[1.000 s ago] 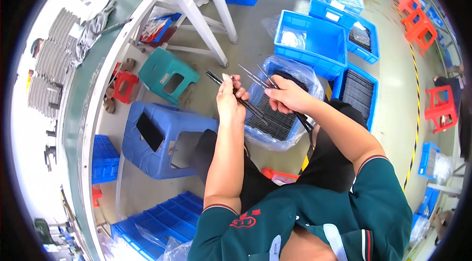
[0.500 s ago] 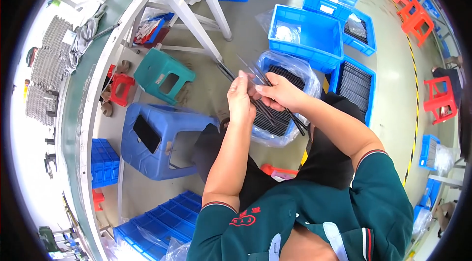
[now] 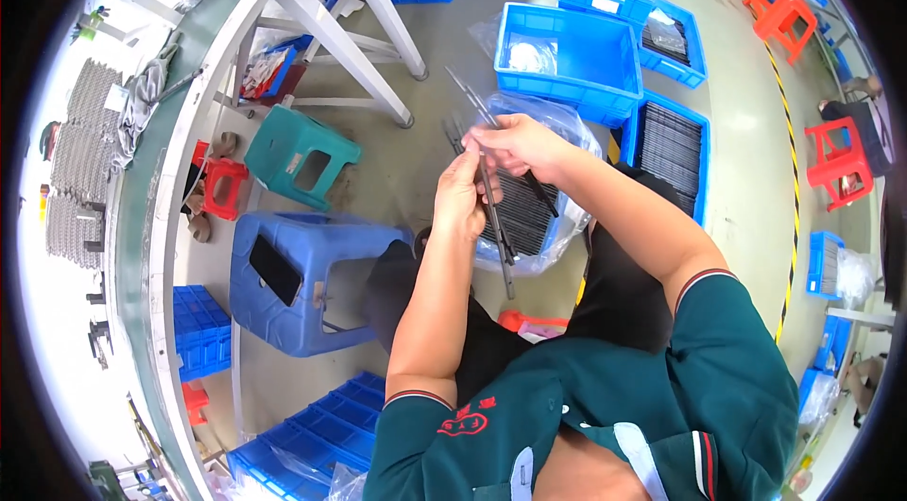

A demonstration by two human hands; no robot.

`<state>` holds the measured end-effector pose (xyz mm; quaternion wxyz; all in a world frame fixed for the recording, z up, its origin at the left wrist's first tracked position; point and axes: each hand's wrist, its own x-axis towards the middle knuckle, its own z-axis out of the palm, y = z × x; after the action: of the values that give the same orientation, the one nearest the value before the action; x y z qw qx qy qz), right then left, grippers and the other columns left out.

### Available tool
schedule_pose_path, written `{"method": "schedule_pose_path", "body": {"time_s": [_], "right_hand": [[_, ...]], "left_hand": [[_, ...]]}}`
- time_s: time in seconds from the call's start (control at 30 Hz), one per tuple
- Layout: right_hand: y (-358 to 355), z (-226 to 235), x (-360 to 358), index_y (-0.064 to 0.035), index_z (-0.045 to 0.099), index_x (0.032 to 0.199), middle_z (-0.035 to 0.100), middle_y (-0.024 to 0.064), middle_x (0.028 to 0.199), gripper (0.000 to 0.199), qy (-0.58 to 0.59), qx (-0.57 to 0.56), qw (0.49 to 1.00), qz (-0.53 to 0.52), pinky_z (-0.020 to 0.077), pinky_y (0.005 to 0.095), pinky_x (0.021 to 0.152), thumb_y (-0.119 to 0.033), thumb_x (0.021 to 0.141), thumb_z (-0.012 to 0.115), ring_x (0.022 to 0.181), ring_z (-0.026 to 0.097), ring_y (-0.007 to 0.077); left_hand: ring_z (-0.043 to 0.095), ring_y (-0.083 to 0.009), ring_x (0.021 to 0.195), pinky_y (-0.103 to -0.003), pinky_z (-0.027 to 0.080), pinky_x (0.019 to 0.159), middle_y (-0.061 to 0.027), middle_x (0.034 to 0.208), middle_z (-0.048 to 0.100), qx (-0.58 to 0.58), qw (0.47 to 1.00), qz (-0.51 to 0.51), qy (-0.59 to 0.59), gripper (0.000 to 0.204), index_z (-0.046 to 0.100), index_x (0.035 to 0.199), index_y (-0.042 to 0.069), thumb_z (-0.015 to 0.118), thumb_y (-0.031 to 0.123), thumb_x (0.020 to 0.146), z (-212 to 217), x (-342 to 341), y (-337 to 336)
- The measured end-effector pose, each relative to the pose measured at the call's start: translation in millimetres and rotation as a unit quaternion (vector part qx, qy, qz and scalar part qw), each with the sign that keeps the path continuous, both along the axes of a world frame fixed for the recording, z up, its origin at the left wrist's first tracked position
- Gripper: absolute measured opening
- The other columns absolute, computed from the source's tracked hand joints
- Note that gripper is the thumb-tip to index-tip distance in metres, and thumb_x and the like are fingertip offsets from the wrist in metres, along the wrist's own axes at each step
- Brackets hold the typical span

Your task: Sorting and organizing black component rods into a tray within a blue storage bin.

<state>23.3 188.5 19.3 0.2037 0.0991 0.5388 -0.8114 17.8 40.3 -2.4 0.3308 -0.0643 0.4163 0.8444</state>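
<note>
Grey workshop floor lay below you. Your left hand and right hand pinched a bundle of thin dark strips above a plastic-lined bin. They looked light, stiff and springy, so grip mid-length. Blue crates, a blue stool and a conveyor table surrounded you.

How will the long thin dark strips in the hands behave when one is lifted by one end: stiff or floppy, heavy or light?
The dark strips look fairly stiff: they stay straight while sticking out past both hands. Probably light, since the left hand and right hand hold several with fingers only. Being thin and smooth, they may slide against each other.
</note>
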Motion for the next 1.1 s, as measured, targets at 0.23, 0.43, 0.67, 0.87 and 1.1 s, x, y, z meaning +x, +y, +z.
{"method": "schedule_pose_path", "body": {"time_s": [0.23, 0.43, 0.67, 0.87, 1.1], "right_hand": [[29, -14, -34, -0.0081, 0.054, 0.077, 0.041, -0.0047, 0.054, 0.022, 0.106, 0.133, 0.964, -0.207, 0.022, 0.0218, 0.036, -0.027, 0.084, 0.064, 0.041, 0.032, 0.006], [129, 3, -57, -0.0087, 0.048, 0.074, 0.032, -0.0063, 0.052, 0.024, 0.091, -0.045, 0.931, -0.351, 0.019, 0.0248, 0.037, -0.026, 0.088, 0.059, 0.04, 0.025, 0.0065], [19, 1, -16, -0.0062, 0.056, 0.078, 0.044, -0.0016, 0.056, 0.027, 0.048, 0.096, 0.986, -0.127, 0.0244, 0.0237, 0.036, -0.032, 0.083, 0.064, 0.042, 0.037, 0.0079], [-15, -6, -13, 0.0066, 0.055, 0.085, 0.059, 0.0182, 0.067, 0.048, 0.185, 0.43, 0.883, -0.044, 0.0474, 0.0383, 0.06, -0.04, 0.08, 0.064, 0.062, 0.062, 0.0252], [-8, 9, 13, -0.0025, 0.052, 0.098, 0.053, 0.0049, 0.065, 0.022, 0.087, 0.154, 0.984, 0.035, 0.0312, 0.0212, 0.036, -0.023, 0.094, 0.044, 0.042, 0.042, 0.0077]], "left_hand": [[0.031, -0.0057, 0.048, -0.02, 0.026, 0.043, 0.0024, 0.063, 0.039, -0.027, 0.983, -0.178, 0.028, 0.035, 0.05, 0.076, 0.006, 0.048, 0.035, 0.094, 12, 17, -3], [0.045, -0.0117, 0.057, -0.025, 0.04, 0.05, -0.0057, 0.078, 0.052, 0.03, 0.983, -0.179, 0.02, 0.034, 0.053, 0.077, 0.004, 0.05, 0.034, 0.093, 13, 18, -18], [0.058, -0.0356, 0.098, -0.048, 0.051, 0.079, -0.017, 0.11, 0.054, 0.087, 0.985, -0.146, 0.04, 0.035, 0.055, 0.08, 0.003, 0.051, 0.035, 0.092, 5, 7, -15], [0.038, -0.0119, 0.056, -0.026, 0.034, 0.051, -0.0011, 0.074, 0.046, 0.093, 0.989, -0.111, 0.024, 0.032, 0.057, 0.082, 0.009, 0.052, 0.039, 0.091, -1, 10, -14], [0.036, -0.0089, 0.052, -0.025, 0.034, 0.047, 0.002, 0.066, 0.043, 0.058, 0.99, 0.131, 0.006, 0.029, 0.054, 0.082, 0.007, 0.052, 0.034, 0.092, -2, -17, -33]]}}
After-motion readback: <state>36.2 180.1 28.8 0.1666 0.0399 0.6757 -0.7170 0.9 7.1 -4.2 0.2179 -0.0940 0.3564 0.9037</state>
